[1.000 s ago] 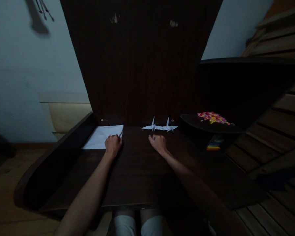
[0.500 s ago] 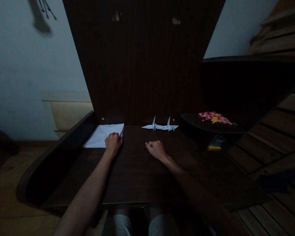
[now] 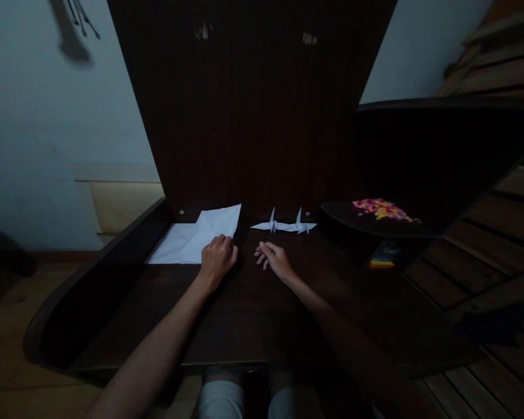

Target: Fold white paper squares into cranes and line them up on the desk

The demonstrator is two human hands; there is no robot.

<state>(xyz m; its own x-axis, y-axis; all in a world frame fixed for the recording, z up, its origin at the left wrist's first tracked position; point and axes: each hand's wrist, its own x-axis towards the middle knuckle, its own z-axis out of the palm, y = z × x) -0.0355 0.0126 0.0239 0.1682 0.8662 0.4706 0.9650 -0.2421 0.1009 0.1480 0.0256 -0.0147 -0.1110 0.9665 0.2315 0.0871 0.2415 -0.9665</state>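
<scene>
My left hand (image 3: 218,259) is closed on the near right edge of a white sheet of paper (image 3: 220,224), which shows creases and is lifted off the paper lying beneath it. That lower white paper (image 3: 170,244) rests flat at the left of the dark desk. To the right, my right hand (image 3: 271,258) hovers with its fingers loosely apart and nothing in them. Just beyond it, two folded white paper cranes stand side by side against the back panel, a left crane (image 3: 271,225) and a right crane (image 3: 303,227).
A heap of small pink, red and yellow pieces (image 3: 382,208) lies on a raised corner shelf (image 3: 340,212) at the right. Under that shelf is an item with a rainbow-coloured edge (image 3: 381,263). A raised side board (image 3: 91,285) bounds the desk (image 3: 244,326) on the left.
My left hand has moved right, drawing the upper sheet away from the paper below. My right hand has opened from a loose fist and shifted slightly left.
</scene>
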